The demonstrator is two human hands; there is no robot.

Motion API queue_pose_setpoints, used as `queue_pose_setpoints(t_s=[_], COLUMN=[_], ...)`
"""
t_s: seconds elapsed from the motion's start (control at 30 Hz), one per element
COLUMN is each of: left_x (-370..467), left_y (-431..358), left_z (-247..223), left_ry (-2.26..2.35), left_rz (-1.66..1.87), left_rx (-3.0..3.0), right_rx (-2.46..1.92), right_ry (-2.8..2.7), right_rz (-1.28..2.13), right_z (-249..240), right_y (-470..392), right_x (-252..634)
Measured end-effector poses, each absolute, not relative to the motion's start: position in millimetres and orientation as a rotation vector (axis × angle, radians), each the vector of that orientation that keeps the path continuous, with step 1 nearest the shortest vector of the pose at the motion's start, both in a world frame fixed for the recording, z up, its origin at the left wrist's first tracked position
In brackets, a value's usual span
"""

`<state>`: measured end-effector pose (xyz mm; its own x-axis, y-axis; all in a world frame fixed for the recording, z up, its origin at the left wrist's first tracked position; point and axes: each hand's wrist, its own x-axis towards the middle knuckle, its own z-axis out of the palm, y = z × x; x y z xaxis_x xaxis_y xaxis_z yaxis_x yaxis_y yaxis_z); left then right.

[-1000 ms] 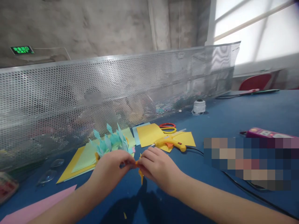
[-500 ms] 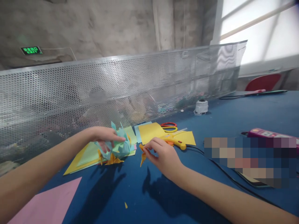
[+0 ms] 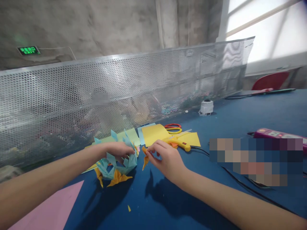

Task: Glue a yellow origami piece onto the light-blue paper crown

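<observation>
My left hand is closed on a ring of folded light-blue paper, with pointed tips standing up around it. Orange folded paper pieces hang at the ring's lower edge, and it is held above the blue table. Between the thumb and fingers of my right hand is a small orange folded paper piece, pinched at its upper part. A gap separates it from the ring. Just behind my right hand lies a yellow glue gun.
Yellow paper and scissors with red and yellow handles lie behind my hands. A pink sheet is at the lower left. A white spool stands near the perforated metal divider. A black cord runs along the right.
My left hand has brought the blue paper ring nearer to me and turned it, so its ring shape shows more. My right hand stays almost still with the orange piece.
</observation>
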<state>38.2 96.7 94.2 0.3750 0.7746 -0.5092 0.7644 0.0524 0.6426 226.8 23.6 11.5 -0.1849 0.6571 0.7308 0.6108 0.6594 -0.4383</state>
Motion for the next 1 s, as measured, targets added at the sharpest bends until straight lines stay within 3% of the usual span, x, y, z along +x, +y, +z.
queue_pose_setpoints(t_s=[0.5, 1.0], left_x=[37.5, 41.7], left_y=[60.3, 57.7], left_z=[102.6, 103.3], left_ry=[1.291, 1.276], left_rz=[0.314, 0.305], left_rx=[1.278, 1.183], right_rx=[-0.937, -0.881], right_ry=[-1.919, -1.899], right_rz=[0.184, 0.283], right_z=[7.0, -1.2], right_y=[23.0, 26.0], right_x=[223.7, 218.1])
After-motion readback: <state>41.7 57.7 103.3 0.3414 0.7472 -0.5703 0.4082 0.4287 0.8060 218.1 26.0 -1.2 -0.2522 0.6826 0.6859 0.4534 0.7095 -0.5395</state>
